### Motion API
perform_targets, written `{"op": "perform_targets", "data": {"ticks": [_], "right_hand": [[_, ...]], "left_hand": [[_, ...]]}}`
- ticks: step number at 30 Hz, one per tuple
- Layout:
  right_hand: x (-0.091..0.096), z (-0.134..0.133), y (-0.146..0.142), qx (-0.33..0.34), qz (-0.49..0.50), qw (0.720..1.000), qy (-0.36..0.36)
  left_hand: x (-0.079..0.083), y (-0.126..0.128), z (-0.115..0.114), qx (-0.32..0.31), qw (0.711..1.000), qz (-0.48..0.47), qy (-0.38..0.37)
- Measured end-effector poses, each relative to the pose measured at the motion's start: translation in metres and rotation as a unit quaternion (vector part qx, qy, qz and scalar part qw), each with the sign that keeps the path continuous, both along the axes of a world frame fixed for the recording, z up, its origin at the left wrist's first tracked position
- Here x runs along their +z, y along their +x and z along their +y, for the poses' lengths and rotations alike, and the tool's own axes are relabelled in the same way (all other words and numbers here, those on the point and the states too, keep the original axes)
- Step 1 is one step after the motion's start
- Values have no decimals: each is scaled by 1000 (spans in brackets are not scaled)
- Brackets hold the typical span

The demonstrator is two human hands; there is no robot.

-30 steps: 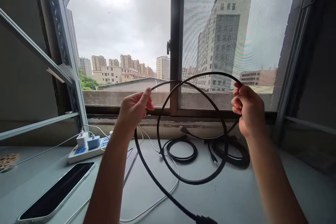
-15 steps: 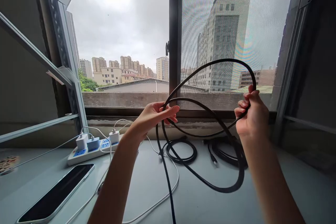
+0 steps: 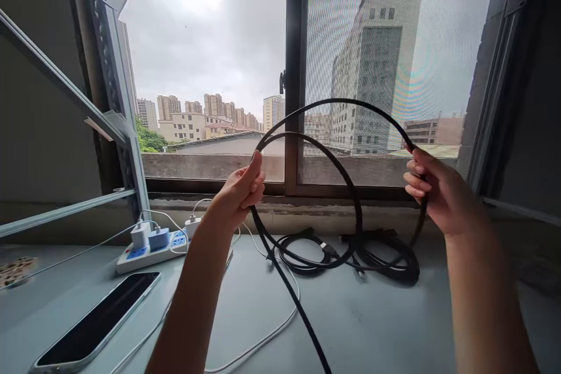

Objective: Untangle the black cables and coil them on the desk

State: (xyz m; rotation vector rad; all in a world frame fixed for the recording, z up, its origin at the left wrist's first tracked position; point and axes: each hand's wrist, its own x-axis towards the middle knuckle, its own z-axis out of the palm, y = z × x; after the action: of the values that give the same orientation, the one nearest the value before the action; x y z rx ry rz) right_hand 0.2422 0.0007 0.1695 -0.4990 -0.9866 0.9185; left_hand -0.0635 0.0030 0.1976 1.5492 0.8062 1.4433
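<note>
I hold a long black cable (image 3: pixel 350 104) in the air before the window, wound into two overlapping loops. My left hand (image 3: pixel 239 191) pinches the loops on their left side between thumb and fingers. My right hand (image 3: pixel 442 193) grips the right side of the larger loop, fingers curled round it. A free length of the cable drops from my left hand down past the bottom edge of the view. A plug end hangs inside the lower part of the loops.
On the grey table (image 3: pixel 372 327) lie two coiled black cables (image 3: pixel 302 254) (image 3: pixel 390 257) by the window sill. A white power strip (image 3: pixel 153 244) with chargers, a white cord (image 3: pixel 263 339) and a phone (image 3: pixel 99 318) lie to the left. Metal shelf rails (image 3: pixel 65 93) stand left.
My left hand moved left and changed from reaching fingers to a pinch on the loops. The cable went from a twisted, sagging shape to two rounder loops, and my right hand shifted right.
</note>
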Motion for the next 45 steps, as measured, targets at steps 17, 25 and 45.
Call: {"op": "perform_targets", "data": {"ticks": [17, 25, 45], "right_hand": [[-2, -32, -24, -89, -385, 919, -6], [1, -27, -30, -245, -315, 911, 107], [10, -48, -26, -91, -158, 983, -38]], "left_hand": [[-10, 45, -19, -108, 993, 46, -2], [-10, 55, -31, -128, 992, 19, 9], [-15, 60, -31, -132, 987, 94, 0]]}}
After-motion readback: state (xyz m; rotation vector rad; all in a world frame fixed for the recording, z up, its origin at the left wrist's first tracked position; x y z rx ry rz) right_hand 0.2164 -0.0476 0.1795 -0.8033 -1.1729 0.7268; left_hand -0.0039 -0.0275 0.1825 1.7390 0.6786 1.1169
